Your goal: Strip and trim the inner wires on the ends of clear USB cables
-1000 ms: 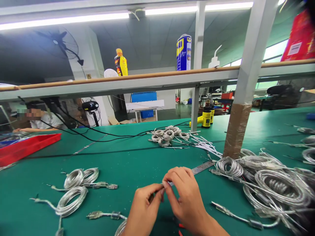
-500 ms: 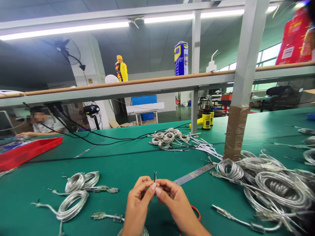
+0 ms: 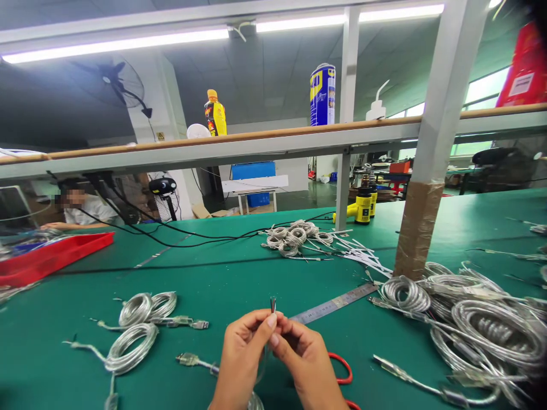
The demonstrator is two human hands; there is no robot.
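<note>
My left hand (image 3: 243, 353) and my right hand (image 3: 304, 359) meet above the green table (image 3: 222, 285), fingertips pinched together on the stripped end of a clear cable (image 3: 272, 304). Its thin coloured wires stick up between my thumbs. The rest of that cable runs down between my hands to a coil (image 3: 255, 402) at the bottom edge. A steel ruler (image 3: 333, 305) lies just beyond my right hand. Red scissor handles (image 3: 344, 373) show under my right wrist.
Coiled clear USB cables lie at the left (image 3: 134, 324) and in a big heap at the right (image 3: 478, 324). More coils (image 3: 293, 236) and white ties sit farther back. A taped post (image 3: 421, 228), a red tray (image 3: 51, 256), a yellow tool (image 3: 363, 208) and a seated person (image 3: 83, 208) are around.
My hands lifted the cable end off the ruler and drew it nearer, wires now pointing up. The red scissor handles came into view. The camera shifted slightly.
</note>
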